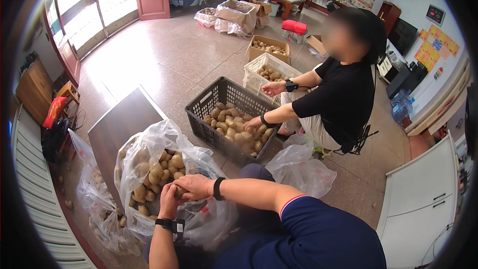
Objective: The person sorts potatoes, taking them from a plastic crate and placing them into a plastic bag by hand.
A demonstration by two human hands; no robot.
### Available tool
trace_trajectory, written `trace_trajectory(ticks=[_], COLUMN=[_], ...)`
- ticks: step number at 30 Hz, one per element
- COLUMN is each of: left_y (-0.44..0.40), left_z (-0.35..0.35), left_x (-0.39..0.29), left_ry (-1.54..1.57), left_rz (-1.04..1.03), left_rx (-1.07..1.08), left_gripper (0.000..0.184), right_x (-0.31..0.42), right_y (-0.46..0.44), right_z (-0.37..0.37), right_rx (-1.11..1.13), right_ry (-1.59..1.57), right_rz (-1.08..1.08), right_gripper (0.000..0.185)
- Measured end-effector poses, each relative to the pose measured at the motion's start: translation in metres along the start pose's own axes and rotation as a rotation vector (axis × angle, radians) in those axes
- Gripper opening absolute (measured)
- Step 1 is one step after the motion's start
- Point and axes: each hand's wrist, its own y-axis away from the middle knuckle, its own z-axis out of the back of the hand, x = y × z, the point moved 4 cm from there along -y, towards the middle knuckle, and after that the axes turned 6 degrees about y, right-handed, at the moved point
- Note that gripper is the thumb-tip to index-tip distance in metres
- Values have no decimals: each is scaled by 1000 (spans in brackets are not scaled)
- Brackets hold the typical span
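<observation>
My left hand [169, 200] and my right hand [195, 187] meet over the near edge of a clear plastic bag [167, 132]. Their fingers are closed around a potato [179, 191], which they partly hide. Many potatoes [157, 172] lie in the open bag just beyond my hands. To the right of the bag, a black plastic crate [205, 128] holds more potatoes [231, 124]. Another person [333, 89] squats beside that crate, one hand [254, 123] down among its potatoes and the other hand [273, 88] raised over its far side.
Behind the black crate stand a white crate [255, 81] and a cardboard box [255, 54], both with potatoes. A dark board [122, 124] lies beside my bag. Another plastic bag [102, 209] sits at left; a crumpled one [303, 169] lies at right. A white cabinet [423, 194] stands at right.
</observation>
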Motion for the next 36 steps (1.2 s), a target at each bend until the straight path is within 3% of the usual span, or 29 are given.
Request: trace_trajectory(ticks=[7, 17, 22, 28, 36], left_y=[-1, -6, -7, -7, -8], left_z=[3, 13, 14, 15, 17], left_x=[-3, 5, 5, 5, 7], left_ry=[50, -37, -45, -54, -71], left_rz=[17, 42, 56, 58, 56], left_rx=[12, -29, -30, -31, -36], left_gripper=[29, 32, 30, 30, 30], right_x=[-18, -56, -63, -77, -93], right_y=[-3, -13, -10, -10, -5], right_z=[-3, 8, 28, 38, 49], right_rx=[-23, -252, -298, -406, -428], right_ry=[-90, -285, -567, -905, -1007], right_rz=[-128, -268, -455, -516, -666], right_gripper=[47, 45, 43, 42, 48])
